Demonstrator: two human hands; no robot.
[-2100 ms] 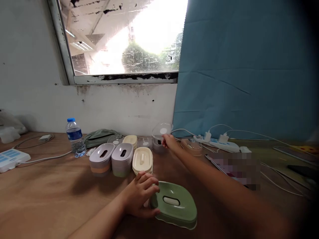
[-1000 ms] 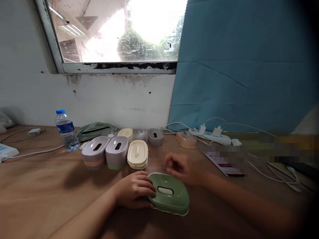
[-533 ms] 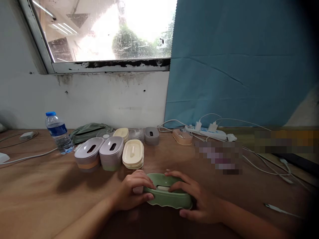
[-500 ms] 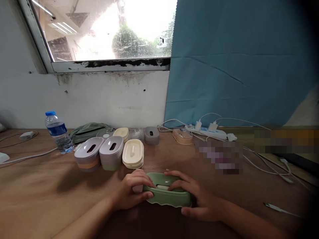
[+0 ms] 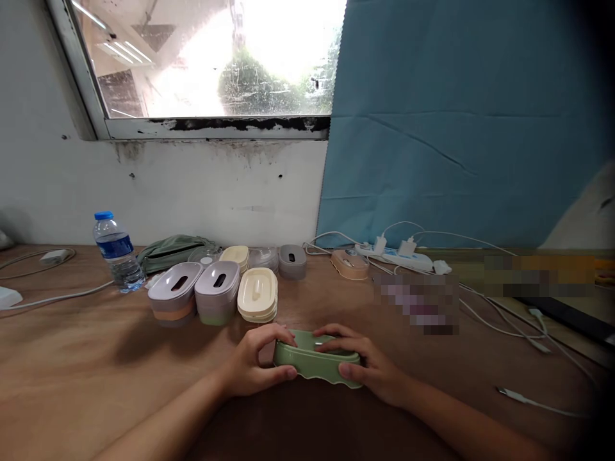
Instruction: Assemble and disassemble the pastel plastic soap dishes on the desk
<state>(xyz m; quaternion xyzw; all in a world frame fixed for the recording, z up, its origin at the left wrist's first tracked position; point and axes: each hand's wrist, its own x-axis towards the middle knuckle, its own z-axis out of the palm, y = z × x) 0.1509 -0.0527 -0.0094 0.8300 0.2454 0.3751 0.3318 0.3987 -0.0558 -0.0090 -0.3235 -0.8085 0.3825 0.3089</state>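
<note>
A green oval plastic container (image 5: 319, 366) with a wavy lower edge is gripped at both ends, close to the table's near side. At its left end, my left hand (image 5: 262, 358) has the thumb on the front wall and the fingers over the top. My right hand (image 5: 369, 365) wraps the right end, thumb against the front and fingertips on the recessed top. The fingers hide much of the middle of that top. Just beyond my left hand stands a stack of cream oval lids (image 5: 258, 294).
Two lilac slotted containers (image 5: 217, 282) stand left of the cream stack, near a water bottle (image 5: 118, 253). A grey container (image 5: 292, 262) and a peach one (image 5: 350, 264) sit farther back. A power strip (image 5: 403, 257) and white cables lie at the right.
The green container sits slightly higher in view and appears tilted. My right thumb has come onto its front wall. The white piece in its top is now mostly covered.
</note>
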